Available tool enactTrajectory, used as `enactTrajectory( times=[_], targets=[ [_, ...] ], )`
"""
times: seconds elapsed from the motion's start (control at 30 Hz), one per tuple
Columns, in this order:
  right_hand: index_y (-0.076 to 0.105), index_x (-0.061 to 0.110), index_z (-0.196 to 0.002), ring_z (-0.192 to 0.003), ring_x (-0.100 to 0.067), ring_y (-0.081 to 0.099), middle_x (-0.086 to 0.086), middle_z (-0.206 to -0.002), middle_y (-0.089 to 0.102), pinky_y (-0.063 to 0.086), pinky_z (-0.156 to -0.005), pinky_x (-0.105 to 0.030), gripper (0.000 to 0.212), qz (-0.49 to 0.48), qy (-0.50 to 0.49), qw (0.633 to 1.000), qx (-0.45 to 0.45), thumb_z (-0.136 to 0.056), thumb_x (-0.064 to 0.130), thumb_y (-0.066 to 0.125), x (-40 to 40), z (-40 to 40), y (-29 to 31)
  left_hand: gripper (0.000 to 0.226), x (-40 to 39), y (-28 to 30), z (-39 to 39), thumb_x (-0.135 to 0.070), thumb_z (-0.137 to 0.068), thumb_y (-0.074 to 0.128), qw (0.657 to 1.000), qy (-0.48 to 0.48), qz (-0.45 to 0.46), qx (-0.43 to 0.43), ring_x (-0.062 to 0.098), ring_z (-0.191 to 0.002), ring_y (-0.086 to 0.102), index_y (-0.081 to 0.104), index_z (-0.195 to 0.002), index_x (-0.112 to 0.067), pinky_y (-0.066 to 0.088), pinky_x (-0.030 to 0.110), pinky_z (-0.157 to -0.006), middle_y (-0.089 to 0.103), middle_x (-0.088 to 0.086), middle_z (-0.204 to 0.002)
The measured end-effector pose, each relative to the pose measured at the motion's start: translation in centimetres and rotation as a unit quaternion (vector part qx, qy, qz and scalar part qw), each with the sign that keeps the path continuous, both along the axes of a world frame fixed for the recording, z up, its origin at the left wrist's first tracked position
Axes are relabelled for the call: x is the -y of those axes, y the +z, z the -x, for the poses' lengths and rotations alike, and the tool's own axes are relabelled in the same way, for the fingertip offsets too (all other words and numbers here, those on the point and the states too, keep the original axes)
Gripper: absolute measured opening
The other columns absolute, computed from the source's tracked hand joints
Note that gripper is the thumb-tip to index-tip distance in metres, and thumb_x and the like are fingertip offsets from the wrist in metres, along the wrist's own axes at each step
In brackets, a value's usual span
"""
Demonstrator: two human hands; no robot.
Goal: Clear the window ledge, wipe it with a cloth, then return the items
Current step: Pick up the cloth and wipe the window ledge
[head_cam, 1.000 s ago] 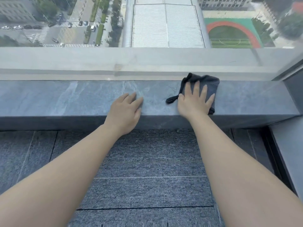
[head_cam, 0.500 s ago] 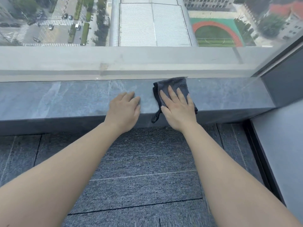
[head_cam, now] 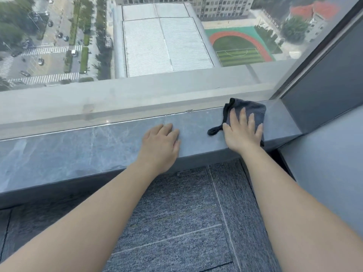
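The grey stone window ledge (head_cam: 78,150) runs across the view below the glass. A dark grey cloth (head_cam: 253,109) with a black hanging loop lies flat on the ledge near its right end. My right hand (head_cam: 242,132) presses down on the cloth with fingers spread, covering its near half. My left hand (head_cam: 160,146) rests palm down on the bare ledge to the left of the cloth, holding nothing. No other items stand on the visible ledge.
The window glass (head_cam: 157,46) rises straight behind the ledge. A dark window frame and grey wall (head_cam: 324,107) close off the ledge's right end. Grey carpet tiles (head_cam: 176,222) cover the floor below.
My right hand has slid the cloth rightward along the ledge, close to the right-hand wall. The view has turned right. My left hand stays planted on the ledge.
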State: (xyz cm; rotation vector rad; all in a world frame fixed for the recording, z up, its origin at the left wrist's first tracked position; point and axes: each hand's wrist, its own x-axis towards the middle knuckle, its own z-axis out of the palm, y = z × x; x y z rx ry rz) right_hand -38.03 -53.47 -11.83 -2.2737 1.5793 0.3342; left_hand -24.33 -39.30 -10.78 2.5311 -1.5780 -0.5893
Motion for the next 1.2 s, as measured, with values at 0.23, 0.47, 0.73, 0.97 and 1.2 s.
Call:
enactTrajectory(
  times=[0.23,0.47,0.73,0.97,1.2],
  targets=[
    [0.005,0.033,-0.147,-0.147,-0.018,-0.008,0.005,-0.160,-0.005,-0.010,-0.117,-0.043,0.054,0.026,0.185,0.981,0.050,-0.096,0.035,0.023,-1.8,-0.4,0.0,0.048,1.5,-0.2,1.2,-0.032,-0.096,0.024,1.000,0.003,0.005,0.009,0.027,-0.142,0.022,0.036,-0.139,-0.014,0.015,0.040,-0.118,0.030,0.006,-0.153],
    [0.000,0.029,-0.148,-0.147,-0.021,-0.011,0.002,-0.160,-0.009,-0.010,-0.117,-0.043,0.055,0.031,0.098,0.994,0.031,-0.097,0.038,0.019,-0.1,3.2,-0.3,0.047,3.9,-0.3,4.0,-0.028,-0.097,0.026,0.999,-0.041,0.005,0.002,0.025,-0.143,0.019,0.031,-0.141,-0.015,0.013,0.038,-0.118,0.025,0.004,-0.155],
    [-0.002,0.023,-0.148,-0.147,-0.026,-0.011,-0.004,-0.159,-0.012,-0.008,-0.118,-0.044,0.056,0.033,-0.033,0.999,0.008,-0.097,0.039,0.015,4.5,5.8,-0.5,0.045,7.7,-0.7,5.4,-0.028,-0.096,0.028,0.997,-0.070,0.018,-0.005,0.026,-0.142,0.021,0.036,-0.139,-0.014,0.015,0.039,-0.119,0.030,0.005,-0.154],
    [0.004,0.024,-0.149,-0.147,-0.022,-0.003,-0.003,-0.160,-0.006,-0.001,-0.118,-0.043,0.056,0.054,-0.058,0.997,0.022,-0.097,0.036,0.020,7.2,6.7,-0.8,0.085,9.5,-1.3,5.7,-0.049,-0.070,0.000,0.995,-0.076,0.069,0.000,0.028,-0.138,0.031,0.045,-0.134,-0.014,0.020,0.040,-0.115,0.041,0.006,-0.148],
    [0.010,0.021,-0.148,-0.147,-0.021,-0.001,-0.002,-0.160,-0.001,0.001,-0.119,-0.042,0.055,0.060,-0.041,0.997,0.022,-0.096,0.035,0.022,8.9,5.4,-0.7,0.069,9.3,-0.9,4.7,-0.044,-0.079,0.013,0.994,-0.096,0.051,-0.030,0.025,-0.140,0.029,0.045,-0.134,-0.017,0.021,0.037,-0.116,0.038,0.002,-0.150]
  ],
)
